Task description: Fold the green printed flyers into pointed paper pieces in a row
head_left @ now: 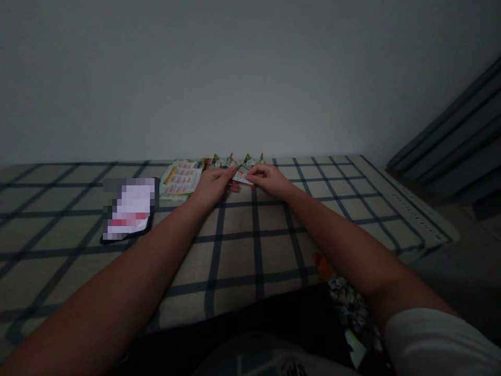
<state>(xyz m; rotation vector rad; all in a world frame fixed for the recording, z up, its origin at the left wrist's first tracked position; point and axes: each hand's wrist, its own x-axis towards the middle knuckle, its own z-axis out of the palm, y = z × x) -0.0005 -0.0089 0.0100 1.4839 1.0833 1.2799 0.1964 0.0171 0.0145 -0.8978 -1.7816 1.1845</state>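
Observation:
At the far side of the table, my left hand (215,184) and my right hand (270,180) hold a small white printed piece of paper (242,178) between them. The left thumb and fingers pinch its left end, while the right fingertips grip its right end. Just behind my hands stand several small green-and-white pointed pieces (248,159), partly hidden; their exact kind is hard to make out. Beside my left hand lies a stack of colourful printed sheets (182,178) with rows of red-edged boxes.
A phone (133,209) with a lit, blurred screen lies on the checked tablecloth (235,250), left of my left forearm. A pale wall (250,78) rises behind the table. Near my lap, under my right arm, are an orange item (323,266) and a patterned bundle (348,303).

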